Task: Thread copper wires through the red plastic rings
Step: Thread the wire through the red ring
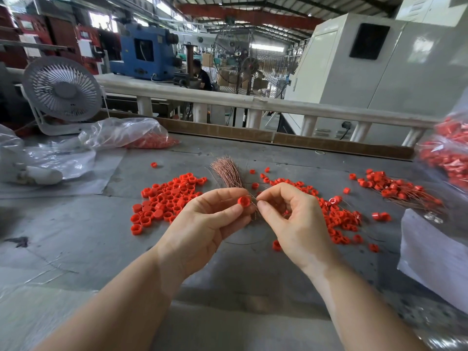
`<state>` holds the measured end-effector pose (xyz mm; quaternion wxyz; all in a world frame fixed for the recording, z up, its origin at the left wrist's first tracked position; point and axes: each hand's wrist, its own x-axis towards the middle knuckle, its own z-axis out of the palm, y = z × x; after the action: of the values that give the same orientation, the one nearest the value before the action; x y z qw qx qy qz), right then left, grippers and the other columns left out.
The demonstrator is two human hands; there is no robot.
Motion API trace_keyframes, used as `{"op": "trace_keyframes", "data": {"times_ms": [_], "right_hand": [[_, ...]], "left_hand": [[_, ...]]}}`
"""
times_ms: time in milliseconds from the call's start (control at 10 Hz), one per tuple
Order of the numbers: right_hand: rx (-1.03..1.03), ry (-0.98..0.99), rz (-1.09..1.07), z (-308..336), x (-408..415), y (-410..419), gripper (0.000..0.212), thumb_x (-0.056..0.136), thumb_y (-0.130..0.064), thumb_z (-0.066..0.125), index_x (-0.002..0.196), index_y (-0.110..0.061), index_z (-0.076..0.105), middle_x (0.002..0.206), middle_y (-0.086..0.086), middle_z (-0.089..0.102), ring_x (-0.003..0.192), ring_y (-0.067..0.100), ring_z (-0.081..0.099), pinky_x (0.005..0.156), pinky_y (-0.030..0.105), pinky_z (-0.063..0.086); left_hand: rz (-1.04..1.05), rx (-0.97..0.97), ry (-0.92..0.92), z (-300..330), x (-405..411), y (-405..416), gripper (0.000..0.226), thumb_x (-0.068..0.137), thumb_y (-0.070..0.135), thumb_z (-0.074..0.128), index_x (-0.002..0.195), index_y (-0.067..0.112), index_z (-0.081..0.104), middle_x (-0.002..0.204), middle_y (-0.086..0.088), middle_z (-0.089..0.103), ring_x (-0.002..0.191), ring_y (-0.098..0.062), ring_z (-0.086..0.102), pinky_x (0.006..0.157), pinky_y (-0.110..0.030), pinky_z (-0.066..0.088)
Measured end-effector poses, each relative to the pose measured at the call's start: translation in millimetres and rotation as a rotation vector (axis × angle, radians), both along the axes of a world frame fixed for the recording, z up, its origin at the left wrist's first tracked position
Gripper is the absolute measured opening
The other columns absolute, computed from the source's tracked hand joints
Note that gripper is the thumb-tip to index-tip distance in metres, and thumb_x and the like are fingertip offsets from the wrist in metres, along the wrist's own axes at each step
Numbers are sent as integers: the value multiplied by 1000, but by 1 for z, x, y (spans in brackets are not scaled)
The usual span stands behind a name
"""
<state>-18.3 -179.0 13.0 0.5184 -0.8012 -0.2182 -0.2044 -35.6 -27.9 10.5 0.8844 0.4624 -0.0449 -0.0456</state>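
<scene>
We are pinching one red ring (244, 200) between the thumb and fingertips of our left hand (206, 225), turning its opening toward the right so a wire can enter. Our right hand (291, 219) is nipping a thin copper wire (254, 198) in a narrow thumb-and-forefinger grip, its tip right beside the ring. The copper wire bundle (228, 172) is lying just beyond our hands, within easy reach. Unthreaded rings (164, 201) are heaped to the left; threaded ones (400, 191) are piling far right, probably to keep them apart.
</scene>
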Motion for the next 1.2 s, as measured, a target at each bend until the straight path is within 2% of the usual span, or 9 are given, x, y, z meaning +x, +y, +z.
{"op": "trace_keyframes", "data": {"times_ms": [500,700,800,900,1200], "right_hand": [[-42,-49,26,2,-5,0,15,82,-3,67,74,-15,66,62,-5,62,58,3,54,55,10,40],[-59,-59,37,2,-5,0,17,82,-5,67,73,-19,66,63,-6,63,59,3,56,56,9,39],[-66,-78,36,3,-4,1,17,81,-4,68,72,-19,67,62,-7,63,57,2,55,56,8,38],[-61,-81,36,2,-4,1,17,81,-3,68,72,-18,67,60,-6,63,56,1,54,55,8,39],[-76,-106,17,0,-4,1,16,80,-4,69,72,-18,68,62,-5,64,57,6,56,55,13,43]], "left_hand": [[13,27,-15,0,-2,0,22,61,-3,62,73,9,75,78,-10,72,74,-16,71,65,-20,57],[30,96,-11,1,-2,-1,22,61,-3,63,71,11,76,77,-10,73,71,-15,71,60,-21,56],[42,94,-16,1,-2,-1,22,60,-3,63,71,11,76,76,-10,72,70,-15,70,64,-22,57],[54,79,-20,1,-1,-1,22,59,-4,63,71,9,75,76,-11,72,71,-16,70,69,-22,58],[57,57,6,2,-4,-1,22,59,-3,62,73,7,76,78,-11,73,72,-15,70,66,-20,57]]}}
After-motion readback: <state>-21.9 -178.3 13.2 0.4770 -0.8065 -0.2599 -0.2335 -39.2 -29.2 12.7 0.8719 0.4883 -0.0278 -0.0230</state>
